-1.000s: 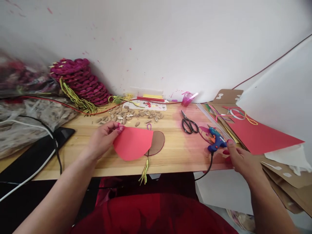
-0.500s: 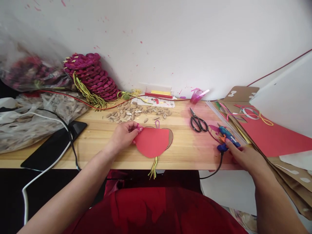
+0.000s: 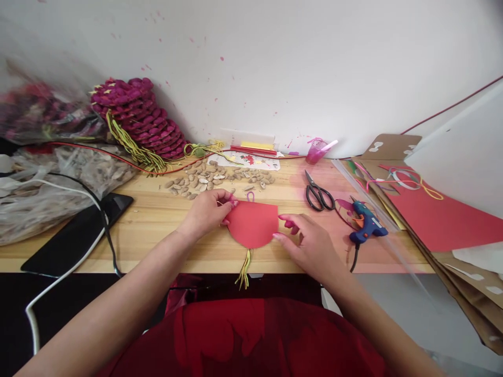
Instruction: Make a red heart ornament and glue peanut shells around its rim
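A red paper piece (image 3: 253, 225), rounded below and straight on top, lies over the brown cardboard shape, which it now hides. My left hand (image 3: 210, 212) pinches the paper's upper left corner between thumb and fingers. At the paper's right edge is my right hand (image 3: 310, 243), its thumb and fingers apart and the fingertips at or close to that edge. Above the top edge shows a small purple loop (image 3: 250, 196), and a yellow-green tassel (image 3: 244, 269) hangs below over the table's front edge. A blue hot glue gun (image 3: 368, 222) rests on the table to the right.
Black-handled scissors (image 3: 319, 193) lie right of centre. Peanut shells (image 3: 208, 178) are scattered behind my hands. Magenta stacked pieces (image 3: 137, 118) lean on the wall, beside plastic bags (image 3: 66, 173). A pink cup (image 3: 315, 152) stands at the back; red sheets (image 3: 440, 214) lie on the right.
My right hand has let go of the glue gun and moved left to the paper's right edge. The red paper has shifted right and covers the cardboard.
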A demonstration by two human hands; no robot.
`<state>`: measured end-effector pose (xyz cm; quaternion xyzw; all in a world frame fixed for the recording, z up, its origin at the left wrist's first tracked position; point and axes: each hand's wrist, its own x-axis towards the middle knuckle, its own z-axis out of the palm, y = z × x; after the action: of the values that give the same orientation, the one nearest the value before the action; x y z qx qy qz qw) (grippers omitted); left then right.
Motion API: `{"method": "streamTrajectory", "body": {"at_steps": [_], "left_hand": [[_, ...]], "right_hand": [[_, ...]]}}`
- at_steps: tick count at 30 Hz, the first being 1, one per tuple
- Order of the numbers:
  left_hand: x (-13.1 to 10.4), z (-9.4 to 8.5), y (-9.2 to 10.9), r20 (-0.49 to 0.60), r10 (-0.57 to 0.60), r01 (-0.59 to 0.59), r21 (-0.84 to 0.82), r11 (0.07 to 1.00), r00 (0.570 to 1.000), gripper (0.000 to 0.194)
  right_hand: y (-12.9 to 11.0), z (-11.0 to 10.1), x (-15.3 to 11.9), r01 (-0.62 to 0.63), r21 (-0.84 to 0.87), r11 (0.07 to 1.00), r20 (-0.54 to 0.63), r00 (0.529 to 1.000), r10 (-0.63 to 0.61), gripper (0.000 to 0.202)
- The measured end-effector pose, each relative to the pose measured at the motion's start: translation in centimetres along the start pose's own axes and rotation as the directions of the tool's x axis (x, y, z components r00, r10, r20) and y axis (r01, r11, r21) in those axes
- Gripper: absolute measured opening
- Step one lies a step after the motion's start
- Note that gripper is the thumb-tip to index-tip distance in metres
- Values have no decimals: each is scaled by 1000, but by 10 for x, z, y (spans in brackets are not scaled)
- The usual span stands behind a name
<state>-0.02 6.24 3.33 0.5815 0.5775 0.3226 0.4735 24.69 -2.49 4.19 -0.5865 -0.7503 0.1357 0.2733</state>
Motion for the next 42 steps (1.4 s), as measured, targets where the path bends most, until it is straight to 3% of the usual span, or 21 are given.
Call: {"method": "streamTrajectory", "body": {"at_steps": [5,10,14,22,28,35,42], "left_hand": [[3,0,-5,-11,47,-47,49,998,999,13],[4,1,-6,-37,119,-111,181,977,992,15],[5,2,-8,-50,158,-146,180,973,986,18],[0,2,-5,-108,214,-173,302,937,971,15],[-1,3,-6,-114,226,-177,331,927,967,15],[0,4,-6,-125,232,-169,382,908,965,16],[1,4,-6,-124,247,-184,380,907,961,17]], "right_hand": [[6,17,11,108,-50,993,0,994,-108,46],[8,22,12,97,-113,989,22,995,-96,49],[7,23,13,73,-106,992,9,997,-73,50],[4,19,22,-116,-75,990,-5,993,116,51],[5,11,35,-268,41,962,67,962,265,42],[15,10,52,-295,89,951,106,952,286,28],[7,9,50,-273,21,962,95,958,269,31]]}}
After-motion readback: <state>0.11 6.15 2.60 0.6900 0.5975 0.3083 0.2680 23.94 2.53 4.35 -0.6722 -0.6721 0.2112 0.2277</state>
